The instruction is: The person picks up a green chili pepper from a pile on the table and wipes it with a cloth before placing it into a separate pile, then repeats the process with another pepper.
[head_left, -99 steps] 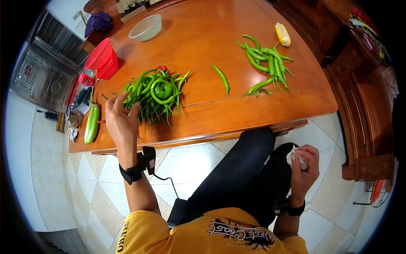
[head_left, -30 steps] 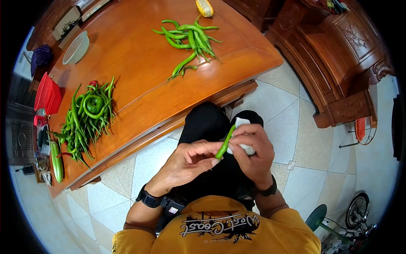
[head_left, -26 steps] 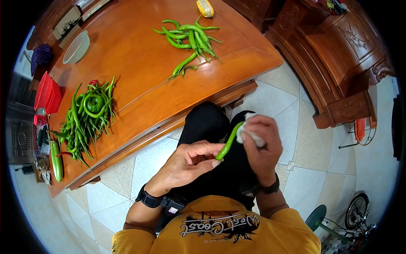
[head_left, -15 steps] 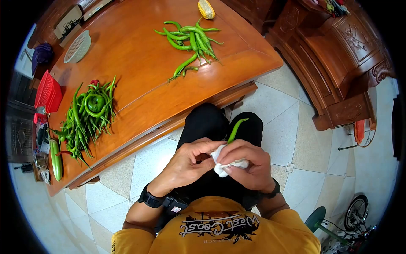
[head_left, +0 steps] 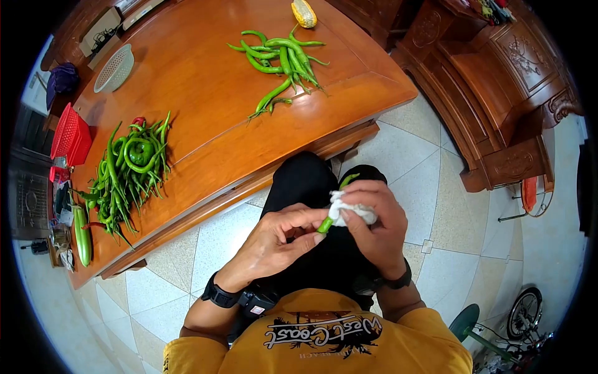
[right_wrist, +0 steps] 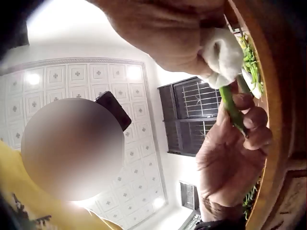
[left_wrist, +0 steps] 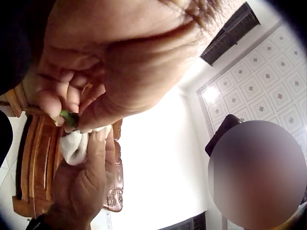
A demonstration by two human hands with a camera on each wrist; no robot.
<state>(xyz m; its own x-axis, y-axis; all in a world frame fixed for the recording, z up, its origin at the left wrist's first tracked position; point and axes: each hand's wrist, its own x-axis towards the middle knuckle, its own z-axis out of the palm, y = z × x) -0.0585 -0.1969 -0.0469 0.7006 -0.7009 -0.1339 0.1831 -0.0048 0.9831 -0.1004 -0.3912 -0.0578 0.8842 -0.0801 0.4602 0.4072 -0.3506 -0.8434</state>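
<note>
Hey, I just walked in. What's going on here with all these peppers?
A person in a yellow shirt pinches one end of a green pepper in the left hand. The right hand holds a white cloth around its middle, seemingly to wipe it. This happens over the lap, beside the wooden table. On the table lie a big heap of peppers and, farther right, a smaller bunch near what looks like a corn cob.

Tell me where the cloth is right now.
Just right of centre in the head view, the cloth is in the right hand, covering the middle of the pepper whose near end the left hand pinches.
</note>
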